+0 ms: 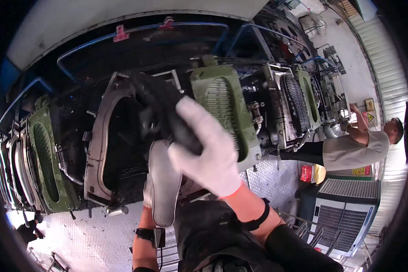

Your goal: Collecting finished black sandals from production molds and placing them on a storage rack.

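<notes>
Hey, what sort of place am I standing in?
Probably a footwear factory floor, at a moulding line. The row of green moulds has sole-shaped hollows, a grey sole-shaped piece is in front of you, and another person stands farther along the machinery.

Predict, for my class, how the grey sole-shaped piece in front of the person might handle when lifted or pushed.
The grey sole-shaped piece is probably fairly stiff, as its long outline shows no obvious sag. Its broad, flat-looking face suggests sliding rather than rolling. That smooth-looking surface might feel slightly slippery.
</notes>
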{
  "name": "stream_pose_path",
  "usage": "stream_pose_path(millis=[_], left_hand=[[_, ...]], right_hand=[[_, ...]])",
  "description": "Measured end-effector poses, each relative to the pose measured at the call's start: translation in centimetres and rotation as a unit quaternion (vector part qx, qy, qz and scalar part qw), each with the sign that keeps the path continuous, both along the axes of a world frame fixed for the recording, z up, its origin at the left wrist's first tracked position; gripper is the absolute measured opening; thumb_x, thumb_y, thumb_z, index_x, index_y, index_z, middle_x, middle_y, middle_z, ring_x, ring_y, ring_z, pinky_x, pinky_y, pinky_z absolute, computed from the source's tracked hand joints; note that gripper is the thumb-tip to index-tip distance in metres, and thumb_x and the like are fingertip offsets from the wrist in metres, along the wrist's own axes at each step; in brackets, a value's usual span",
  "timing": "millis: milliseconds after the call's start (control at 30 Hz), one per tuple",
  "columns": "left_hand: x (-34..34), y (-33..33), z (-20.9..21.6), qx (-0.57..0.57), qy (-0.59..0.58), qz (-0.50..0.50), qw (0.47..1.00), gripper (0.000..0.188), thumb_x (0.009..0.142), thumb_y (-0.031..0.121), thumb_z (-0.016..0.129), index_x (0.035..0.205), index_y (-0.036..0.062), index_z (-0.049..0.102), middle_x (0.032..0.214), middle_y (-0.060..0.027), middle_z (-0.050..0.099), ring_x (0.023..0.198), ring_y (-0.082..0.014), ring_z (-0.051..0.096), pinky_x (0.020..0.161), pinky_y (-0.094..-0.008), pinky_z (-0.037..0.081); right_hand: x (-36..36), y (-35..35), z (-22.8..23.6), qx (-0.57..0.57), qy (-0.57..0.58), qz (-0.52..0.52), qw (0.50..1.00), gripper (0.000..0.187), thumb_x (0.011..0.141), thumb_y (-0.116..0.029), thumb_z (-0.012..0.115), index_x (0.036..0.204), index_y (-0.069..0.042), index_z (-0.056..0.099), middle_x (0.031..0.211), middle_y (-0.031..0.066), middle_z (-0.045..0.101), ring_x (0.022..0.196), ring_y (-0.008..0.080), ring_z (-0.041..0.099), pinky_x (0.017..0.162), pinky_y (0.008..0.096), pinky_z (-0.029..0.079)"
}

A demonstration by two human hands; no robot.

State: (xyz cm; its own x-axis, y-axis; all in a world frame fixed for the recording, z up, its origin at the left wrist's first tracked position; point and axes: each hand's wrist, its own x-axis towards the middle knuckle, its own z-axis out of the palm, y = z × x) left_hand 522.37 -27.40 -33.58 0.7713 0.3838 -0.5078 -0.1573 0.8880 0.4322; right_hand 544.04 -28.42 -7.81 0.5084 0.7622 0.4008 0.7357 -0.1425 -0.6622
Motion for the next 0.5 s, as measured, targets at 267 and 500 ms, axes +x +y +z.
stream_pose_path(millis=[267,500], left_hand=[[-3.5,1.3,-2.5,0.042,0.075,0.017,0.996,0.063,0.097,0.052,0.047,0.145,0.0122,0.038,0.139,-0.0073,0.051,0.125,-0.0238,0.051,0.107,-0.0416,0.04],[1.8,4.1,1.1,0.031,0.128,0.17,0.976,0.062,0.098,0.053,0.044,0.137,0.0041,0.049,0.13,-0.0055,0.057,0.117,-0.0211,0.055,0.103,-0.0345,0.04]], right_hand=[[5.9,-7.8,0.3,0.274,0.816,-0.004,0.509,0.053,0.088,-0.029,0.054,0.135,-0.005,0.047,0.136,0.0172,0.052,0.127,0.035,0.048,0.108,0.0548,0.037],[13.9,-21.6,1.0,0.382,0.745,-0.169,0.52,0.054,0.083,-0.036,0.058,0.129,-0.008,0.052,0.133,0.0155,0.054,0.125,0.0355,0.048,0.107,0.0584,0.038]])
